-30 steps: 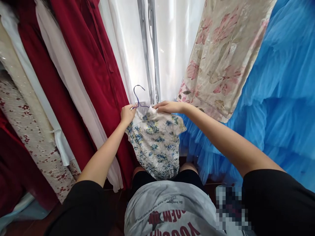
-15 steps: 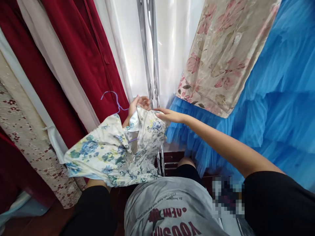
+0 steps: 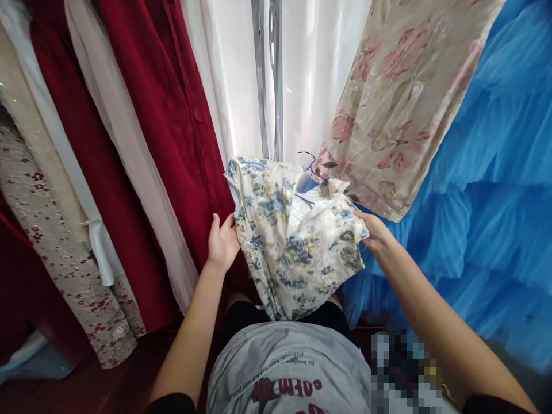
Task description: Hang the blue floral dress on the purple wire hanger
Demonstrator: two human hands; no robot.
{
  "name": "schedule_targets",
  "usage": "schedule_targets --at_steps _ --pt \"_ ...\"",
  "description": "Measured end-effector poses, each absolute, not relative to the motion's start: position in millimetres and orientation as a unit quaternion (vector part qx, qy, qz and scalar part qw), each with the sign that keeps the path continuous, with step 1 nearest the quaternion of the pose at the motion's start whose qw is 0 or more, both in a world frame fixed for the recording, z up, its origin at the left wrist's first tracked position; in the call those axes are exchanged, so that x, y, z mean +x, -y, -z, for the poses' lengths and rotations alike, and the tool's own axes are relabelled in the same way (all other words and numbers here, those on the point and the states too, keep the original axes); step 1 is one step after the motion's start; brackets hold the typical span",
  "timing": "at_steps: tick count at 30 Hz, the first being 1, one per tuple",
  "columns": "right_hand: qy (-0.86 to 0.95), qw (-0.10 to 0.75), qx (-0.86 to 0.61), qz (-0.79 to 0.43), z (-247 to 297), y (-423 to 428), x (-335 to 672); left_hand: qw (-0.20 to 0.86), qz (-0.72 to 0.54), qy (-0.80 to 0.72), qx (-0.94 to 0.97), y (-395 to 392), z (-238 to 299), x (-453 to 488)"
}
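A small white garment with blue flowers hangs in front of me on a purple wire hanger, whose hook pokes out at its top. My left hand pinches the garment's left edge. On the right edge, my right hand has its fingers closed on the cloth. The garment is spread between both hands and partly folded open at the neck.
Red and white dresses hang at the left. A white curtain and metal rack bars are straight ahead. At the right hang a beige dress with pink flowers and a blue tulle skirt. The floor is dark wood.
The garment swung out to the left, then came back to the middle and higher. My hands moved from the hanger's top to the garment's two side edges.
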State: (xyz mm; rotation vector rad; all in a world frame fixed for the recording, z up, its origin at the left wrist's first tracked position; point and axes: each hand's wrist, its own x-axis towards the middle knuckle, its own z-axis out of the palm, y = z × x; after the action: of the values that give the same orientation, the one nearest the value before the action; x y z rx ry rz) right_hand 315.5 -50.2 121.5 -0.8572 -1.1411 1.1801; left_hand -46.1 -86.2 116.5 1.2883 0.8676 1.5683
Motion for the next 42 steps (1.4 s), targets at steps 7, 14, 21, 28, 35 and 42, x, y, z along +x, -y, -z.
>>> schedule_targets --at_steps 7,14,21,28,35,42 --pt "0.46 0.616 -0.383 -0.512 -150.8 21.2 270.8 0.449 -0.682 -0.363 0.449 67.2 -43.5 -40.2" --pt "0.502 0.557 -0.423 -0.51 -144.2 35.8 286.5 0.482 -0.665 -0.444 0.358 109.2 26.5 -47.9" --pt "0.43 0.779 -0.456 -0.02 -83.5 78.1 255.8 0.45 -0.671 -0.472 0.353 137.5 73.4 -21.2" --pt "0.624 0.496 -0.427 -0.428 15.9 104.2 158.9 0.41 -0.618 -0.505 0.442 149.4 63.7 -0.9" --pt "0.624 0.495 -0.437 -0.418 11.6 91.0 161.0 0.394 -0.613 -0.504 0.464 153.6 66.0 -0.1" --pt "0.585 0.546 -0.406 -0.442 5.2 98.1 171.1 0.396 -0.613 -0.515 0.449 142.3 66.5 -7.4"
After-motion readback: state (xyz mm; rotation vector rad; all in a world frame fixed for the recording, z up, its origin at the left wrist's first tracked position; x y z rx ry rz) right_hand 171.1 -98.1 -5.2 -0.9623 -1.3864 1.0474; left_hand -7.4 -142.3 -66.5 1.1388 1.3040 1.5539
